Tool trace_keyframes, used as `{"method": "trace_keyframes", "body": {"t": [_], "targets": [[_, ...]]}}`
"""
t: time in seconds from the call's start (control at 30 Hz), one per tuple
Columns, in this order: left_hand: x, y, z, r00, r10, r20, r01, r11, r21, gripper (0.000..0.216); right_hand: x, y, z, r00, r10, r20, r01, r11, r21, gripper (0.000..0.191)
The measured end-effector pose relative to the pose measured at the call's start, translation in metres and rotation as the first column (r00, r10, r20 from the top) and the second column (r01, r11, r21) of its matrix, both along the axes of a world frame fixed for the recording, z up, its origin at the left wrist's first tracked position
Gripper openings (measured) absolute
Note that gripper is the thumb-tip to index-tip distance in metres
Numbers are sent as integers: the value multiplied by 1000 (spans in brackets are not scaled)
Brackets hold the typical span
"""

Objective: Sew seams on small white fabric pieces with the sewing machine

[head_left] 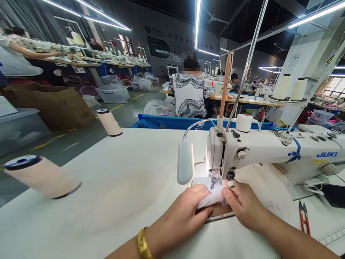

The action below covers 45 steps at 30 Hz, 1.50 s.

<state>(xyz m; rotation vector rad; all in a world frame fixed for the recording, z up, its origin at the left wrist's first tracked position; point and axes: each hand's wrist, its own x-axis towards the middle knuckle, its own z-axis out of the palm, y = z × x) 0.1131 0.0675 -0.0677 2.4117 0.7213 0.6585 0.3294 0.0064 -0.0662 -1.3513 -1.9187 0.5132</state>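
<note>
Left hand (190, 207) and right hand (244, 205) both pinching the white cloth (205, 201), which sits at the presser foot (212, 183) of the sewing machine (265, 144). Looks mid-job: cloth fed up to the foot, not yet off the machine; no finished seam visible, so can't split done from left. Needle tip lost in glare, cloth partly covered by fingers, its full extent unreadable.

Your cloth (204, 203) white; sewing machine (265, 145) white, blue-lettered; your bracelet (144, 243) gold; thread cones (47, 178) pale peach; snips (302, 220) red-handled.
</note>
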Motion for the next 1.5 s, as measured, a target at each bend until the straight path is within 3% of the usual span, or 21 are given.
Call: {"method": "trace_keyframes", "body": {"t": [0.1, 0.27, 0.33, 0.7, 0.9, 1.03, 1.13, 1.2, 1.27, 1.37, 1.43, 1.5], "targets": [[-1, -1, -1, 1000, -6, 20, 6, 1000, 15, 26, 1, -2, 1, 995, 14, 99, -21, 997, 78, 34], [-10, -10, -9, 990, -113, 84, 82, 950, 303, 32, 5, -11, 2, 879, 165, 447, -282, 936, 208, 34], [-13, -16, -13, 990, -123, 75, 87, 924, 372, 35, 5, -14, 1, 837, 167, 522, -317, 924, 212, 32], [-10, -15, -10, 989, -114, 89, 57, 873, 484, 31, 5, -12, -4, 799, 95, 593, -269, 940, 211, 26], [-5, -9, -11, 993, -74, 94, 11, 837, 547, 44, 6, -7, -8, 806, 27, 591, -188, 959, 212, 23], [-6, -4, -15, 997, -45, 60, 11, 880, 476, 39, 5, -6, -8, 823, 18, 568, -152, 970, 188, 23], [-7, 2, -15, 999, -35, 35, 21, 937, 349, 39, 3, -3, -13, 837, 11, 546, -145, 969, 202, 17], [-6, 7, -13, 999, -26, 27, 20, 979, 203, 36, 2, 0, -17, 864, 13, 503, -141, 966, 217, 3], [-5, 11, -10, 1000, 1, 24, -1, 1000, -5, 34, -1, 4, -18, 918, 31, 396, -126, 968, 216, 14], [-3, 17, -5, 999, 51, 5, -48, 969, -244, 38, -4, 8, -15, 978, 62, 197, -100, 977, 187, 21], [-4, 18, -3, 999, 47, -7, -47, 965, -258, 39, -4, 9, -12, 987, 73, 141, -97, 981, 168, 21], [-7, 17, -3, 1000, 3, 3, -2, 985, -173, 37, -2, 6, -10, 981, 75, 178, -105, 981, 165, 19]]}}
